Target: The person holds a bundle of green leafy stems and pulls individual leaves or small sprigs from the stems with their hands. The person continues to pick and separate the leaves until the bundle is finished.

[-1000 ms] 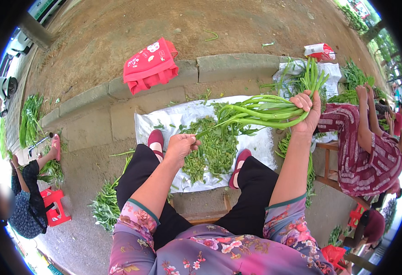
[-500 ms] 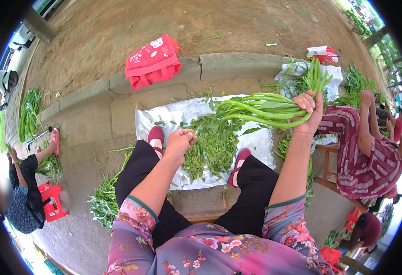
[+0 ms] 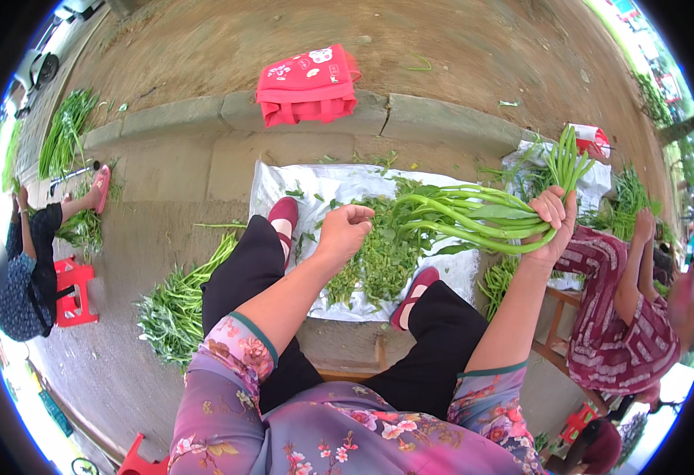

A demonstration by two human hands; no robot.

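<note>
My right hand (image 3: pixel 551 226) grips a bunch of long green vegetable stems (image 3: pixel 474 214), held over the right side of a white plastic sheet (image 3: pixel 284 178). Cut ends stick up past the fist, while the longer part droops leftward. My left hand (image 3: pixel 345 233) hovers left of that bunch with its fingers drawn together; anything pinched in them is too small to make out. Beneath both hands, a heap of torn green leaves (image 3: pixel 383 257) covers the middle of the sheet, between my red shoes.
More leafy stems (image 3: pixel 177 309) lie on the ground by my left leg. A red bag (image 3: pixel 307 87) rests on the kerb (image 3: pixel 434 119) ahead. At right, a person in a maroon patterned garment (image 3: pixel 624 317) handles greens; another person sits by a red stool (image 3: pixel 74 289) at left.
My left hand has moved right and slightly up, closer to the drooping end of the bunch. My right hand still grips the stems. The whole view has also shifted.
</note>
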